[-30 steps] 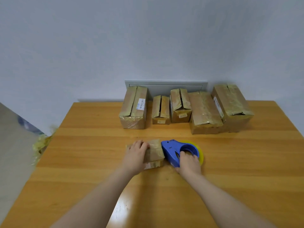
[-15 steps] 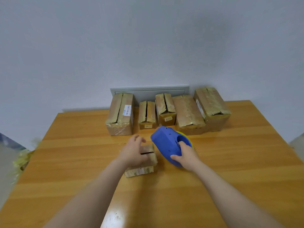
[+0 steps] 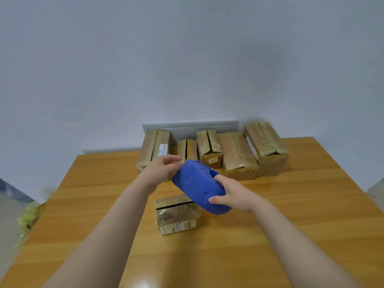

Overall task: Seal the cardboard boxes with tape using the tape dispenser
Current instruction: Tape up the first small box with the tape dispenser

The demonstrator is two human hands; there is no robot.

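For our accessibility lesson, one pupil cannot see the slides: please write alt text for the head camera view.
A person's right hand holds a blue plastic tape dispenser in the air above a small taped cardboard box on a wooden table, while the left hand reaches to its front end. Five more cardboard boxes stand in a row against the pale wall.

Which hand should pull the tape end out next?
Left. The left hand is free, fingers open right at the front end of the blue tape dispenser. The right hand already has its grip on the dispenser, held above the small box.
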